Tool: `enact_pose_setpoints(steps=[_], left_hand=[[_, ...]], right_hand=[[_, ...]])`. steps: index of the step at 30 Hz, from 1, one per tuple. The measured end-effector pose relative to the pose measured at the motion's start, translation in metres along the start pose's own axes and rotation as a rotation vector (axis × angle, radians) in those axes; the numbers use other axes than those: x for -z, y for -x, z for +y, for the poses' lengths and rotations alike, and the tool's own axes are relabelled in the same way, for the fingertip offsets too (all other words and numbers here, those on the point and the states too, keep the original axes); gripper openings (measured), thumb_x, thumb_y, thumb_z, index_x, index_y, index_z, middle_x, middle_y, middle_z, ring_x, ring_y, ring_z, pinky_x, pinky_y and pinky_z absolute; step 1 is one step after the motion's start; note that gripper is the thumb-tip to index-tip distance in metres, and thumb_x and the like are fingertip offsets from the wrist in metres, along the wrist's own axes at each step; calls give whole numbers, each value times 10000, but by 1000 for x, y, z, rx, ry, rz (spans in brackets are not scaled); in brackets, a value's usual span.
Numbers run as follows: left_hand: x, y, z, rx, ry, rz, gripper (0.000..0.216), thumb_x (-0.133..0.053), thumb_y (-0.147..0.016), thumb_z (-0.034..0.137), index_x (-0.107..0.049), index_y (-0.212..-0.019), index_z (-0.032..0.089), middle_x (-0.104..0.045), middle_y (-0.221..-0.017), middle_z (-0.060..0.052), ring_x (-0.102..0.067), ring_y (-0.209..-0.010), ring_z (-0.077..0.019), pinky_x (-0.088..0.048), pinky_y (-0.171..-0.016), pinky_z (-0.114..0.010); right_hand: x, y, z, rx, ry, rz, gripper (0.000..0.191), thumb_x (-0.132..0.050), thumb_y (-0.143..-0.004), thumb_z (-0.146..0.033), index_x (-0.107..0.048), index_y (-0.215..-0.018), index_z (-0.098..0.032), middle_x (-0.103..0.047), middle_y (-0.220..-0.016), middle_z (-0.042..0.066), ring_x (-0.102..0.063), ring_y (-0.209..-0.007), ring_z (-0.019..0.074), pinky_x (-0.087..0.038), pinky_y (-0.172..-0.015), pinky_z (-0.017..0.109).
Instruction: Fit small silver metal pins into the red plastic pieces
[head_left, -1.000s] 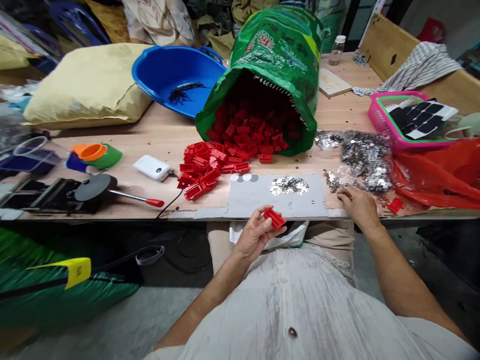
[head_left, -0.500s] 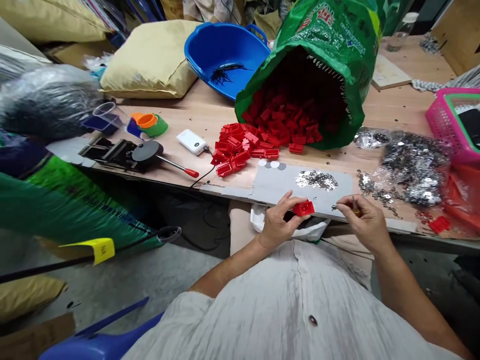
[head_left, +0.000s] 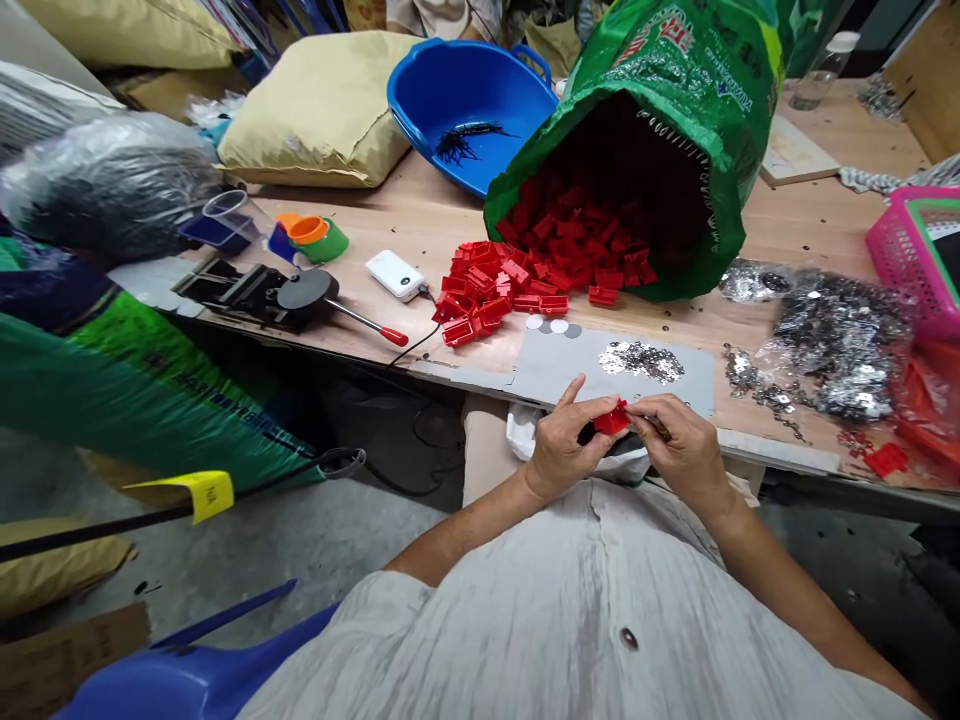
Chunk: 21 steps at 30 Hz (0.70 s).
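Observation:
My left hand (head_left: 561,445) grips a small red plastic clip (head_left: 613,418) just in front of the table edge, index finger raised. My right hand (head_left: 679,450) is pinched against the same clip from the right, holding a small part I cannot make out. Just beyond the hands a grey card (head_left: 600,358) carries a heap of small shiny metal pieces (head_left: 641,361). More red clips (head_left: 495,290) lie spilled on the wooden table (head_left: 420,230) from a tipped green sack (head_left: 660,110).
A bag of shiny metal parts (head_left: 840,340) and a pink basket (head_left: 900,250) lie at the right. On the left are a white power bank (head_left: 395,275), a black hand press (head_left: 277,295), cups (head_left: 311,237), a blue basin (head_left: 469,105) and a tan pillow (head_left: 322,110).
My right hand left the metal parts at the right and came in to meet the clip in my left hand. The camera view turned left and down.

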<state>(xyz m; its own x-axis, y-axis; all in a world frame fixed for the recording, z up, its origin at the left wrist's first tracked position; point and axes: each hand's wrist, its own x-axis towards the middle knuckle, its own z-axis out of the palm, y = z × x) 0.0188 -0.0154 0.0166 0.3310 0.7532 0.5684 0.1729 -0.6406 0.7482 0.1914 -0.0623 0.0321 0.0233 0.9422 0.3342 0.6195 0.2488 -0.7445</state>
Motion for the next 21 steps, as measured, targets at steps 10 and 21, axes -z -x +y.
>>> enact_pose_setpoints(steps=[10,21], left_hand=[[1,1,3,-57,18,35,345,-713,-805,194,-624,-1138,201,-758,-1041,-59,-738,-935,-196,-431,-1133,-542],[0,7,0,-50,85,-123,238,-571,-885,170,-645,-1107,209,-747,-1094,-60,-717,-1024,-199,-397,-1146,-556]], right_hand=[[13,-3,4,-240,-218,-49,194,-566,-932,-381,-689,-986,-240,-666,-927,44,-575,-779,172,-441,-705,313],[4,-5,9,-416,-532,-214,193,-652,-854,-387,-542,-852,-228,-530,-786,-19,-488,-715,140,-407,-662,273]])
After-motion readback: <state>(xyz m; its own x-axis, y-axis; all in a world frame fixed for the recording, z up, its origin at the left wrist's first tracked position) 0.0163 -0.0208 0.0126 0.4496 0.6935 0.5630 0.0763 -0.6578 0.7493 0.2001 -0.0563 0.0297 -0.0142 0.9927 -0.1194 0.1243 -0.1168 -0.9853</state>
